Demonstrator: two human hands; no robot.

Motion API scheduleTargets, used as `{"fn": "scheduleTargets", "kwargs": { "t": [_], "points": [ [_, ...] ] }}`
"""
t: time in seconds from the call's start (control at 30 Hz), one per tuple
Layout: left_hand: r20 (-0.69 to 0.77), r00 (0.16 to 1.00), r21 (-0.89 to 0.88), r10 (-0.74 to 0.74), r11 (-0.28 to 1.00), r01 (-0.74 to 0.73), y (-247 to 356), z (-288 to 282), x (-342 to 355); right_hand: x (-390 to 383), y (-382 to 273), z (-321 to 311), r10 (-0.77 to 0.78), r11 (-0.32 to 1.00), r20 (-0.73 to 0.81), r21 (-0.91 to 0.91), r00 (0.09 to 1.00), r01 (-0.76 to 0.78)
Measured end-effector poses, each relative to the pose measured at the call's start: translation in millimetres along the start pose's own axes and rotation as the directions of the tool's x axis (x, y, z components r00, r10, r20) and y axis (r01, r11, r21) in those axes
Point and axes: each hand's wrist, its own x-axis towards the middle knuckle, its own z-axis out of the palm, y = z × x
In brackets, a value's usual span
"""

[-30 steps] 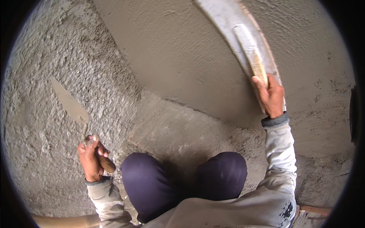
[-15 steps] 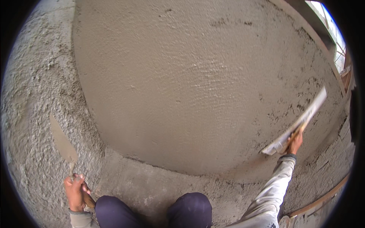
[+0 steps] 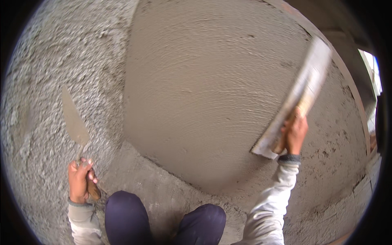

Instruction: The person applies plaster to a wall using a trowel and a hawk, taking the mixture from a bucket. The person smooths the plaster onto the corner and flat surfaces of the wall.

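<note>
My left hand point(image 3: 81, 179) grips the wooden handle of a pointed trowel point(image 3: 74, 118), whose grey-coated blade points up over the rough render. My right hand point(image 3: 294, 132) holds a long metal finishing trowel point(image 3: 298, 81) by its pale wooden handle. That tool lies over the smoothed grey plaster point(image 3: 192, 94), slanting from lower middle to upper right, its far end blurred. Curved streaks mark the plaster to its left.
Coarse rough render point(image 3: 41, 53) covers the left side. A bare concrete step point(image 3: 155, 183) runs below the plaster, above my two knees point(image 3: 126, 216). A straight edge strip point(image 3: 355, 94) bounds the plaster on the right, with a bright opening point(image 3: 373, 67) beyond.
The view has widened and shifted. The long trowel has swept over the plaster, lately moving left and upward from the right side. The pointed trowel remains in my left hand.
</note>
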Motion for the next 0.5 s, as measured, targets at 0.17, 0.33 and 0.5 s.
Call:
{"fn": "scheduleTargets", "kwargs": {
  "t": [0.17,0.33,0.5],
  "points": [
    [-0.045,0.999,-0.058,-0.017,0.998,0.015,-14.0,-22.1,-8.8,-58.7,-42.8,201.0,-0.36,0.78,0.445,-0.338,0.82,0.527],
    [-0.135,0.987,-0.051,-0.082,0.996,0.076,-12.6,-63.3,-22.5,-182.7,39.0,300.1,-0.255,0.665,0.774,-0.296,0.58,0.686],
    [-0.208,0.973,-0.077,-0.097,0.994,0.083,-13.9,-101.3,-30.8,-271.3,133.6,301.8,0.166,0.572,0.955,-0.297,0.247,0.765]
  ]
}}
